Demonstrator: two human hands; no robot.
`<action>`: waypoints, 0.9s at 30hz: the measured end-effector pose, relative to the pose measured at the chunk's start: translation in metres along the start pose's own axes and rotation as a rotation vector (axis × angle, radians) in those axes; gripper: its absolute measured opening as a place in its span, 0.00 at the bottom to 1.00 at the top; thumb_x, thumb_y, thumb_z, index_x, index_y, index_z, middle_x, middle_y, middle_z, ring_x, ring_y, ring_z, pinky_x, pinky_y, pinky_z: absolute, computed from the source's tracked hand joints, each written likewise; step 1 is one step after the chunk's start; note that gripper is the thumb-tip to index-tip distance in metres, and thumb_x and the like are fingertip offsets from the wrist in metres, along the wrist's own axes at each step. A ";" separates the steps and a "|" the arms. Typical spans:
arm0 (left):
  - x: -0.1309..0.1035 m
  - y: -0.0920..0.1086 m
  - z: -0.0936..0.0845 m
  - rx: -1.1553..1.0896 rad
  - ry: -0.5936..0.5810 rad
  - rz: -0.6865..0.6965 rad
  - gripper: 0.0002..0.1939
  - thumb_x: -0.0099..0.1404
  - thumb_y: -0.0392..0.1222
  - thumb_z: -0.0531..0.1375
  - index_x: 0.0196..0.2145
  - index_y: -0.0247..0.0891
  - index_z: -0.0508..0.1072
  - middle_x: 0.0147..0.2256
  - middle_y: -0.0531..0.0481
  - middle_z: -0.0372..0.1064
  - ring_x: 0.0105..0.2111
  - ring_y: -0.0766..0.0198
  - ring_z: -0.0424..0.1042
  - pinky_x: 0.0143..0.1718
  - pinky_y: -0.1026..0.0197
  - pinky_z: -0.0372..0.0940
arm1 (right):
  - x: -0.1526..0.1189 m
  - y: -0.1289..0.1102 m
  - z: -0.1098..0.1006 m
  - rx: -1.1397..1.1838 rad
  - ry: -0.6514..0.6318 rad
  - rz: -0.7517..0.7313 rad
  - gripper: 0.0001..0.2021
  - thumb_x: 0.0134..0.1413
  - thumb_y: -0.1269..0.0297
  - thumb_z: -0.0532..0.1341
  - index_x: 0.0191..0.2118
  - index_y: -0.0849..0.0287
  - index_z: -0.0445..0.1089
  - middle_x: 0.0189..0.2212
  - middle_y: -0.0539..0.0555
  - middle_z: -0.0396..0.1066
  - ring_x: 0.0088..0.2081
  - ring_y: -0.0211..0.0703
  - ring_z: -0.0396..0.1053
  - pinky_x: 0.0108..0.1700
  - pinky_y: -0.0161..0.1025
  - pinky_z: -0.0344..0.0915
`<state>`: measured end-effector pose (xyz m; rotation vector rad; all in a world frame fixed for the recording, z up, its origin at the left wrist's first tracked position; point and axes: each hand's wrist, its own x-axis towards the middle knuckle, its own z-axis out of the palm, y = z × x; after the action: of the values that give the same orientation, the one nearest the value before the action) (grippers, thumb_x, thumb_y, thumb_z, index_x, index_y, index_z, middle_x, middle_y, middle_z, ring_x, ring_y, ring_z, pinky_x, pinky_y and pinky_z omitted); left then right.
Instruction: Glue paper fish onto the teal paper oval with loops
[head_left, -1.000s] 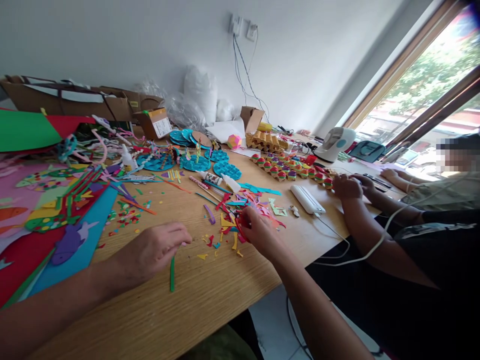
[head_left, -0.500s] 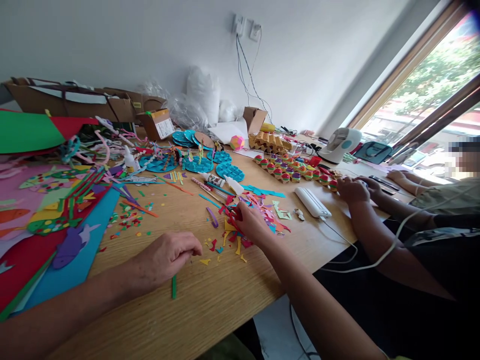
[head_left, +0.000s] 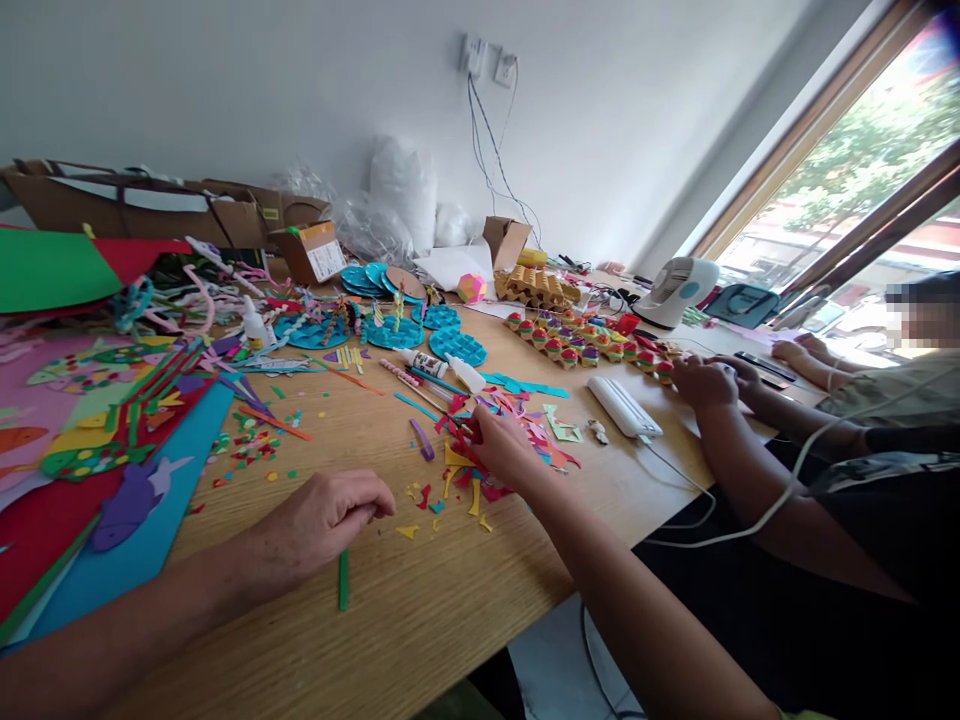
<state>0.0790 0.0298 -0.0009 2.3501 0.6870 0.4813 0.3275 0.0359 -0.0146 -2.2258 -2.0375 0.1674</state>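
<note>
The long wooden table (head_left: 420,610) runs away toward the window, its left side covered by big foam sheets in green, red, pink and blue (head_left: 150,540), one carrying a purple fish cut-out (head_left: 131,492). Along the far wall stand brown cardboard boxes (head_left: 150,205); a smaller open box (head_left: 309,250) bears a white label whose print is too small to read. Farther right lie teal round discs (head_left: 456,346), an egg tray of coloured balls (head_left: 585,340), a white power strip (head_left: 622,405) and a small white fan (head_left: 675,285); a co-worker's hands (head_left: 705,380) rest beside the tray. A glue bottle (head_left: 424,360) lies on its side with a label that cannot be made out. The left hand (head_left: 330,515) rests on the table near its front edge, fingers curled in loosely with their tips together, gripping nothing that can be seen; just below it a thin green strip (head_left: 343,580) lies flat, its long axis running toward and away from the person. The right hand (head_left: 502,445) is closed over a heap of coloured paper scraps (head_left: 540,440), fingertips pinching at red pieces; what exactly it grips cannot be told.
</note>
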 end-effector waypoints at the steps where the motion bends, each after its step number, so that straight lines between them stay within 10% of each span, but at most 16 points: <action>1: 0.000 0.000 0.001 -0.002 -0.005 0.003 0.12 0.59 0.33 0.47 0.28 0.39 0.70 0.27 0.52 0.70 0.28 0.67 0.69 0.29 0.68 0.62 | 0.000 0.000 0.001 0.006 0.004 0.001 0.11 0.51 0.55 0.58 0.34 0.58 0.63 0.27 0.54 0.67 0.27 0.41 0.62 0.23 0.34 0.45; 8: 0.000 -0.006 -0.001 -0.108 0.001 -0.118 0.12 0.58 0.36 0.48 0.28 0.38 0.71 0.27 0.52 0.69 0.27 0.66 0.68 0.29 0.66 0.62 | 0.003 0.012 -0.013 0.357 0.234 0.035 0.05 0.47 0.65 0.58 0.29 0.57 0.60 0.24 0.49 0.64 0.27 0.38 0.61 0.27 0.33 0.53; 14: 0.017 0.005 0.004 -0.715 0.033 -0.389 0.08 0.57 0.40 0.54 0.31 0.35 0.70 0.26 0.52 0.68 0.25 0.68 0.66 0.28 0.66 0.61 | -0.004 0.005 -0.025 0.889 0.403 -0.101 0.09 0.46 0.61 0.58 0.30 0.56 0.55 0.25 0.47 0.64 0.26 0.36 0.63 0.27 0.33 0.59; 20: 0.042 0.030 0.013 -1.254 -0.010 -0.473 0.14 0.61 0.48 0.54 0.30 0.33 0.70 0.27 0.49 0.68 0.25 0.68 0.66 0.25 0.67 0.60 | -0.046 -0.026 -0.026 0.647 0.613 -0.376 0.06 0.47 0.72 0.57 0.31 0.56 0.58 0.26 0.48 0.66 0.28 0.36 0.64 0.31 0.34 0.62; 27: 0.048 0.032 0.019 -1.352 -0.025 -0.450 0.09 0.57 0.43 0.61 0.28 0.34 0.70 0.24 0.52 0.64 0.24 0.70 0.63 0.24 0.68 0.57 | -0.065 -0.037 -0.019 0.455 0.652 -0.787 0.11 0.48 0.80 0.52 0.34 0.56 0.60 0.27 0.51 0.67 0.28 0.37 0.64 0.29 0.33 0.62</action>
<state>0.1377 0.0277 0.0138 0.9038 0.5611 0.4758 0.2887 -0.0256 0.0105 -0.9349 -2.0242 -0.1432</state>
